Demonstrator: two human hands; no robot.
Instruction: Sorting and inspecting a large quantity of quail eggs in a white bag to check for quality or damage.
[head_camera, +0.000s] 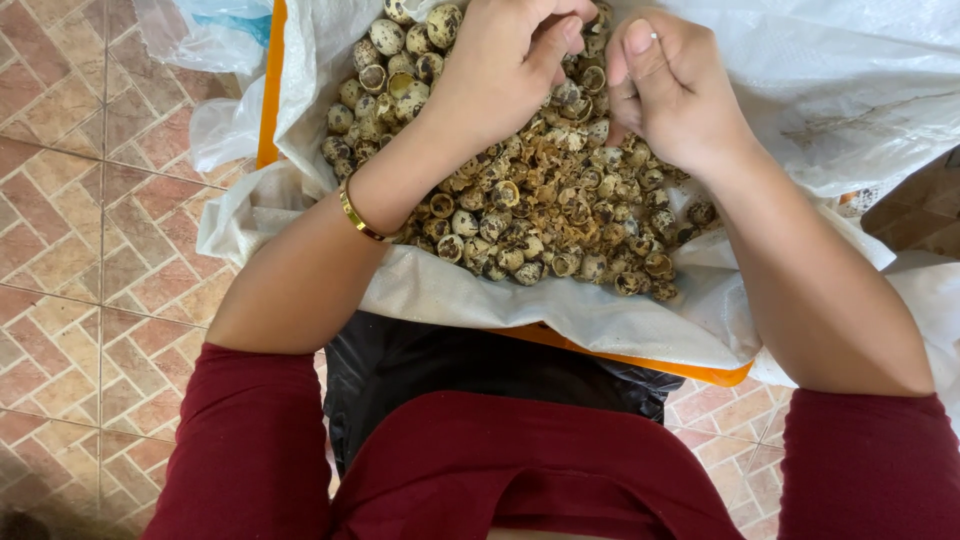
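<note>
A small speckled egg (578, 62) is being pinched between both hands, left hand (500, 62) and right hand (672, 88), above the far edge of the shell heap (540, 200) on the white sack (560, 300).

Speckled shell heap (540, 200) beneath hands (590, 75)

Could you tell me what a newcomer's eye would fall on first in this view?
The heap of speckled quail eggshells at top centre stands out first, piled on a white woven sack spread over an orange-edged tray. Just above the heap, the left hand and right hand are pressed close together, fingers pinched over something too small to tell. A gold bangle circles the left wrist, above dark red sleeves.
</note>
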